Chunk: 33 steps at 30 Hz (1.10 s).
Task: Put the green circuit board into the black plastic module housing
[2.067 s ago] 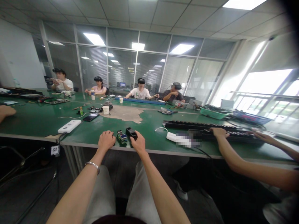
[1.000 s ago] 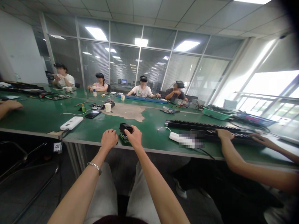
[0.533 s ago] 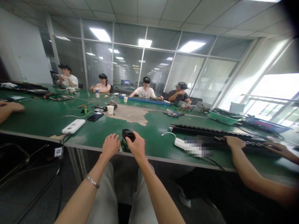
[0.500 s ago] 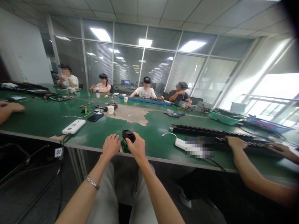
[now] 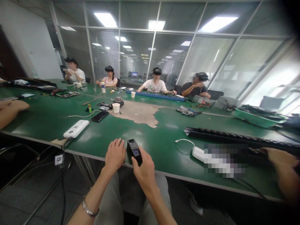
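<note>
Black rectangular device case (image 5: 132, 145), a small display (image 5: 136, 152) showing in its face, is at the near edge of the green desk (image 5: 100, 137), its near end grasped in the grip of the right hand (image 5: 144, 168), while the left hand (image 5: 115, 154) lies palm down just beside it, grip released. Toward the right, a green plastic basket (image 5: 253, 120) is heaped with dark cables (image 5: 261, 111); past the smartphone (image 5: 100, 116) stand 2 upright paper cups (image 5: 116, 108) and a white bottle (image 5: 103, 88), their contents impossible to tell.
</note>
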Each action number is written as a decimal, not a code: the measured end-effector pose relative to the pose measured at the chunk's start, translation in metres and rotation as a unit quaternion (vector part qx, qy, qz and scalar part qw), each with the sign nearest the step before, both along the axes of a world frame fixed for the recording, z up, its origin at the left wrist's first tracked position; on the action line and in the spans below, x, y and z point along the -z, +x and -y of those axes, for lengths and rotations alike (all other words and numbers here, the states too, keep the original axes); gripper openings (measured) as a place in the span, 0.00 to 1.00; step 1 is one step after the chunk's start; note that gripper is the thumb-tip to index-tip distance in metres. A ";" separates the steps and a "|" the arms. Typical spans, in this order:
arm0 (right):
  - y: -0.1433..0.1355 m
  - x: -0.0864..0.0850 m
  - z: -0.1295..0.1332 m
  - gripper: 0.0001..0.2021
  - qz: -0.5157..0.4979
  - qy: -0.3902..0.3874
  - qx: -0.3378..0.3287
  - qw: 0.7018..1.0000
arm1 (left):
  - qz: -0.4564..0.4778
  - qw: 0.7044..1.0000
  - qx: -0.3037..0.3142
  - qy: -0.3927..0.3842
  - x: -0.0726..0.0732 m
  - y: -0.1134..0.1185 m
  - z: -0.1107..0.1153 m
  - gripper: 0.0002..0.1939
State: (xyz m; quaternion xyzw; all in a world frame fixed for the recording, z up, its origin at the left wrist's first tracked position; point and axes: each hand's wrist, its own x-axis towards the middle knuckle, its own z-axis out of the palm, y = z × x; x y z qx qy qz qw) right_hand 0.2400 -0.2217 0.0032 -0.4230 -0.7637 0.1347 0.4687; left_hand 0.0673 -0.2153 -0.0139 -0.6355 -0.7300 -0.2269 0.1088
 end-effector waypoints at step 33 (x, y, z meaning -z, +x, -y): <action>0.014 0.005 -0.089 0.28 -0.006 -0.082 -0.070 0.994 | 0.157 0.974 0.121 -0.112 -0.016 0.019 -0.049 0.63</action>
